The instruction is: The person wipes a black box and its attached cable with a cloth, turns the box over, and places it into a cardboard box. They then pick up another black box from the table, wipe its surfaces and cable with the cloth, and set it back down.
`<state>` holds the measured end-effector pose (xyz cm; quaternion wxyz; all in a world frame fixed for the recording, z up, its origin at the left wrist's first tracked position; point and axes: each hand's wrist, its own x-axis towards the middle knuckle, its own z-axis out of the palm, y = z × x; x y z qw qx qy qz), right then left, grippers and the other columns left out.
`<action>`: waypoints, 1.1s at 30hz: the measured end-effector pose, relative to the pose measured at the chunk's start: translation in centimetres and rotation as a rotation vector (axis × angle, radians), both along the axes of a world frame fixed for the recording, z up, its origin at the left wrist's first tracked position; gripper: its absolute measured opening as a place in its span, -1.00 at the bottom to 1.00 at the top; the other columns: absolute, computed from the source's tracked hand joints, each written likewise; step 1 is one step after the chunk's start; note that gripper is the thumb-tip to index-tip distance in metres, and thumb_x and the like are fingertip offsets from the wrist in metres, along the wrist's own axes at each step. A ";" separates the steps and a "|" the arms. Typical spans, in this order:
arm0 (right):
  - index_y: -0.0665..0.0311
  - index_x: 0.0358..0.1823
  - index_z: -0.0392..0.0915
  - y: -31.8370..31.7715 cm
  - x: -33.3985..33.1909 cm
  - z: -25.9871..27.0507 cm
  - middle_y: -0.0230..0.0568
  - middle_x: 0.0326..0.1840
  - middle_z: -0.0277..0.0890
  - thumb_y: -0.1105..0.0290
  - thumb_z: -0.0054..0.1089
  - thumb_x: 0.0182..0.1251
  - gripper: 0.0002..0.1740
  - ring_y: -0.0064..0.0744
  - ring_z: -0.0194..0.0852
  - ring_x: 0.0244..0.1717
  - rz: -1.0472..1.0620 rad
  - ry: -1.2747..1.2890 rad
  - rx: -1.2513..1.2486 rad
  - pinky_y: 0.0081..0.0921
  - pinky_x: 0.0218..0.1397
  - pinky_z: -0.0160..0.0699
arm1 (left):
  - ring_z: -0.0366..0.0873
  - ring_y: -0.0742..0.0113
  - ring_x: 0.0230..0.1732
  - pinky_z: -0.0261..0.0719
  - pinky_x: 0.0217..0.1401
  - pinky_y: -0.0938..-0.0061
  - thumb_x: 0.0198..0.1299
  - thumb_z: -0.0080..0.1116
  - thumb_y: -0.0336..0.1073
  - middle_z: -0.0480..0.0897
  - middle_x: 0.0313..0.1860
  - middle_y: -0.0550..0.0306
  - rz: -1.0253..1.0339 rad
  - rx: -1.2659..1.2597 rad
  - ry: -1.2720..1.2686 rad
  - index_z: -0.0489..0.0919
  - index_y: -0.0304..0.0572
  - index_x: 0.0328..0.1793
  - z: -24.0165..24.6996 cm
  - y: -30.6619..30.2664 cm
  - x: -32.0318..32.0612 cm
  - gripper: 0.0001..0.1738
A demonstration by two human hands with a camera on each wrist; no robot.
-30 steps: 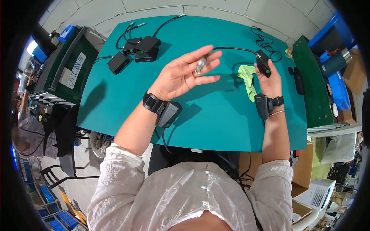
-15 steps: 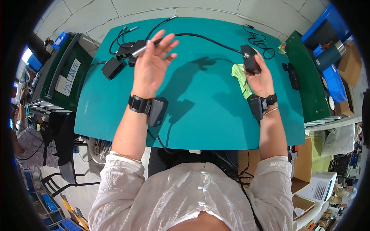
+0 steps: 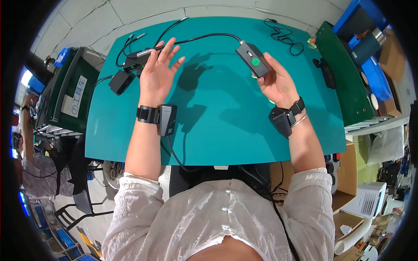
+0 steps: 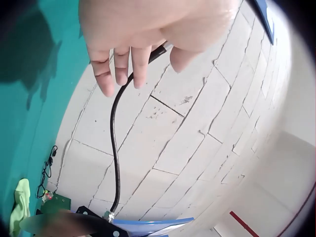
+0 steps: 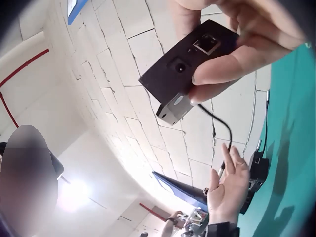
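Observation:
My right hand grips a small black box over the right half of the table, fingers around its lower end. One face bears a green round sticker; the right wrist view shows a network port and a round power socket. From the box's top a black cable arcs left to my left hand. There the thumb side pinches its long silver metal plug, the other fingers extended. Behind the left hand, partly hidden, lie similar black boxes with cables.
On the green table, a coiled thin black cable lies at the back right and a black object near the right edge. A light-green cloth shows in the left wrist view. Dark-green carts flank the table.
The left hand has moved left with the plug, stretching the cable wider. The right hand has shifted left and turned the box, so its green sticker faces up, and now covers most of the cloth.

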<state>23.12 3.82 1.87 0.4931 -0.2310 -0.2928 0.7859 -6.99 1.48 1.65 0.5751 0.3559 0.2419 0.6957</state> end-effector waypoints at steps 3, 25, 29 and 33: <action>0.30 -0.18 0.52 0.4 0.1 -0.3 -0.26 -0.33 0.61 0.28 0.19 0.35 -0.79 -0.49 0.58 -0.41 -0.060 0.015 -0.052 -0.67 -0.48 0.63 | 0.25 0.08 0.37 0.26 0.38 0.08 0.42 -0.17 -0.04 0.27 0.43 -0.10 -0.037 -0.010 0.071 0.28 -0.19 0.34 -0.3 0.2 0.3 -0.50; 0.26 0.39 0.22 -2.8 -4.1 -0.4 -0.25 -0.09 0.55 0.09 -0.15 0.52 -0.45 -0.44 0.55 -0.17 0.181 -0.626 0.470 -0.58 -0.17 0.46 | 0.57 0.39 -0.08 0.56 0.02 0.40 0.35 0.06 -0.15 0.60 -0.11 0.14 -0.173 -0.254 0.162 0.51 -0.27 0.00 -0.9 -2.2 5.4 -0.68; 0.39 0.24 0.36 -1.6 -3.0 -0.8 -0.25 -0.15 0.58 -0.03 -0.20 0.51 -0.39 -0.54 0.48 -0.30 0.166 -0.557 0.340 -0.60 -0.26 0.44 | 0.59 0.47 -0.14 0.59 -0.07 0.51 0.33 0.08 -0.18 0.62 -0.15 0.20 -0.371 -0.282 0.137 0.53 -0.25 -0.02 -0.9 -2.1 3.9 -0.72; 0.43 0.22 0.36 -1.5 -3.0 -0.4 -0.15 -0.05 0.56 0.02 -0.15 0.51 -0.42 -0.55 0.43 -0.31 0.132 -0.260 0.143 -0.66 -0.30 0.38 | 0.58 0.45 -0.06 0.58 -0.01 0.51 0.30 0.09 -0.20 0.60 -0.07 0.19 -0.424 -0.307 0.204 0.48 -0.23 0.14 -0.4 -2.7 4.9 -0.64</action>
